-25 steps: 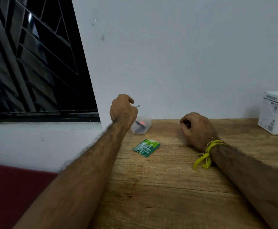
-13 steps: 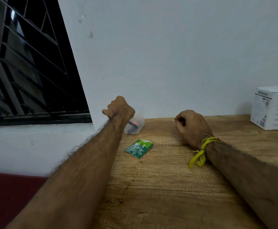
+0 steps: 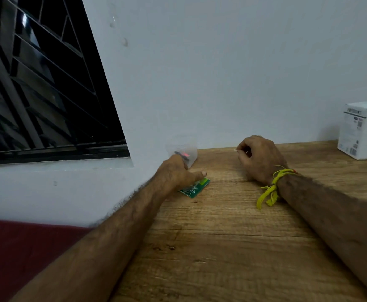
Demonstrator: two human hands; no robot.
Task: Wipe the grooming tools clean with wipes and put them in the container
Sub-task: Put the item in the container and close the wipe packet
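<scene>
A clear plastic container [image 3: 191, 149] stands against the wall at the table's back left, with a red and black tool [image 3: 183, 154] inside it. Just in front of it a green wipe packet [image 3: 196, 188] lies flat on the wood. My left hand [image 3: 178, 173] rests low over the packet's left end, thumb stretched out across its top, with the other fingers hidden. My right hand [image 3: 259, 158] sits curled on the table to the right, pinching a small white piece [image 3: 235, 150] at its fingertips. A yellow thread is tied round that wrist.
The wooden table [image 3: 232, 247] runs up to a pale wall. A white carton [image 3: 363, 129] stands at the back right. A barred dark window [image 3: 36, 83] and its sill are on the left, with a red surface [image 3: 14, 258] below the table edge.
My left hand held a small metal tool above the container, then dropped down and now lies on the green packet without the tool. My right hand has stayed in place.
</scene>
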